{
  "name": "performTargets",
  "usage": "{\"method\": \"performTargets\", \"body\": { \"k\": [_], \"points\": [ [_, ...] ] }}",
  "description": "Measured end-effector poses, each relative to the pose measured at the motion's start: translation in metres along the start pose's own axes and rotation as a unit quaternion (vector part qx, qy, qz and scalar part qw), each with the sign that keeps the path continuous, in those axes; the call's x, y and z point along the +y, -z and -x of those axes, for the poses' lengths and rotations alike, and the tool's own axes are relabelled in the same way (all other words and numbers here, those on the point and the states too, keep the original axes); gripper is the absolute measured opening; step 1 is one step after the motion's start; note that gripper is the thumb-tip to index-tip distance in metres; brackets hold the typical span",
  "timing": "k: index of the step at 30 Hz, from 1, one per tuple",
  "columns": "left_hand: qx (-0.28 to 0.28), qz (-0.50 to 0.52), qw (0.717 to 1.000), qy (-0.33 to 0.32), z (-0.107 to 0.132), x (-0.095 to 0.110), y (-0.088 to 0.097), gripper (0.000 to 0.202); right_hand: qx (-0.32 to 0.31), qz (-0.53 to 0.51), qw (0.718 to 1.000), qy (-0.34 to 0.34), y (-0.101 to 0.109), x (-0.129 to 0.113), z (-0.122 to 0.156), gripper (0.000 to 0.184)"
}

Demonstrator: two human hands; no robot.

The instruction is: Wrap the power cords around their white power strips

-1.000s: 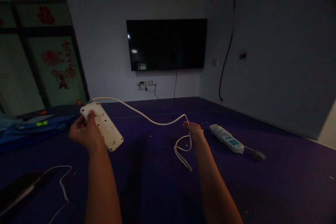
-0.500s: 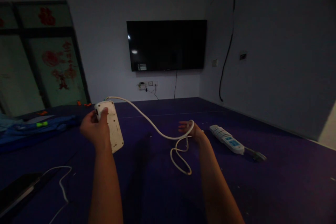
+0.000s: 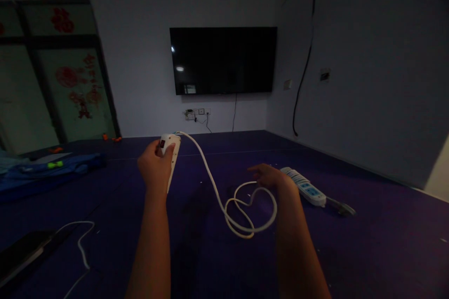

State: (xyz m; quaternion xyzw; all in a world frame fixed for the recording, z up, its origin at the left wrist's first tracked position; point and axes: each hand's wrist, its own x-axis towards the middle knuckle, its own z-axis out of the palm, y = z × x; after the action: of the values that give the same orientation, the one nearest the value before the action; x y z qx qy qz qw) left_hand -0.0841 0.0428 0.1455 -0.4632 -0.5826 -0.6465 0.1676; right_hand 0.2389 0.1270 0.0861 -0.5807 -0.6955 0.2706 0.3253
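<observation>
My left hand (image 3: 156, 161) grips a white power strip (image 3: 175, 152) by one end, thumb on its screwed back. The strip is tilted nearly edge-on, and a dark reddish switch shows near its top. From that top end a white cord (image 3: 211, 175) arcs over and drops into loose loops in front of me. My right hand (image 3: 269, 176) hovers just above those loops, fingers reaching left and the index stretched out. Nothing shows in it, though part of its fingers is hidden. Beyond my right wrist lies a second power strip (image 3: 311, 192) with blue sockets and its cord wound around it.
All this is over a dark purple floor surface (image 3: 210, 261). At left lie a dark flat device (image 3: 24, 252) with a thin white cable (image 3: 83, 247) and a blue cloth (image 3: 77, 163). A black wire (image 3: 304, 70) hangs down the right wall; a television (image 3: 224, 60) is on the far wall.
My left hand has moved right and turned the power strip more edge-on. My right hand has turned palm down and slipped out of the cord loop, which has dropped lower.
</observation>
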Motion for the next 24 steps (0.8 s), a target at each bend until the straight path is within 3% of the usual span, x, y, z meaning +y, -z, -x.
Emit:
{"method": "performTargets", "body": {
  "k": [3, 6, 10, 13, 19, 24],
  "points": [
    [-0.028, -0.010, 0.999, -0.028, 0.005, 0.005, -0.007, 0.039, 0.051, -0.046, 0.996, 0.053, 0.006, -0.013, 0.007, 0.049],
    [-0.059, -0.005, 0.997, -0.057, 0.011, 0.011, -0.014, 0.040, 0.052, -0.088, 0.989, 0.109, 0.005, -0.033, 0.015, 0.041],
    [-0.105, -0.003, 0.988, -0.113, 0.019, 0.020, -0.020, 0.036, 0.047, -0.137, 0.968, 0.203, -0.008, -0.066, 0.022, 0.026],
    [-0.142, 0.012, 0.979, -0.149, 0.025, 0.027, -0.024, 0.035, 0.064, -0.181, 0.952, 0.240, -0.024, -0.086, 0.022, 0.027],
    [-0.172, 0.020, 0.968, -0.181, 0.033, 0.036, -0.032, 0.034, 0.002, -0.313, 0.924, 0.219, -0.051, -0.104, 0.016, 0.043],
    [-0.191, -0.002, 0.962, -0.196, 0.038, 0.040, -0.034, 0.033, 0.025, -0.380, 0.911, 0.159, -0.059, -0.111, 0.017, 0.064]
  ]
}}
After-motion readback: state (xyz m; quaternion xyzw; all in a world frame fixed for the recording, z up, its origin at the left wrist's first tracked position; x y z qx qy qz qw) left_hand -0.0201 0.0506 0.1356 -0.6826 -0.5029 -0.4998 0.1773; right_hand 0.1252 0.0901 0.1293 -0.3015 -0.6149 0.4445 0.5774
